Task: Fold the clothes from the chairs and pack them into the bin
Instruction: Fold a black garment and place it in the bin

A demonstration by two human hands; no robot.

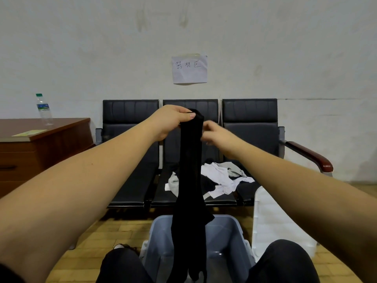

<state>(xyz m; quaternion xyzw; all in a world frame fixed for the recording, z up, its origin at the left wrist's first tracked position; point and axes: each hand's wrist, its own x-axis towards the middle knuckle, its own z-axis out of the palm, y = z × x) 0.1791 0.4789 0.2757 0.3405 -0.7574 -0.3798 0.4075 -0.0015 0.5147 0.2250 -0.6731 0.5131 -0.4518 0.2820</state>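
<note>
Closest to the camera are the person's knees in dark trousers, and between them sits the grey-blue bin, open at the top. A long black garment hangs straight down so its lower end dangles into the bin's opening. A white lid-looking panel leans just right of the bin, on the wood-pattern floor.

Further up, the left hand pinches the top of the black garment, thumb and fingers curled round the bunched fabric. The right hand is right beside the cloth, just under the left, fingers bent toward it, but it's motion-blurred so I can't tell if it actually has hold of anything.

Behind that is the row of three black chairs, with a loose pile of white, grey and black clothes on the middle seat. Off left there's a wooden desk with a water bottle on it, and a paper note is taped to the wall.
</note>
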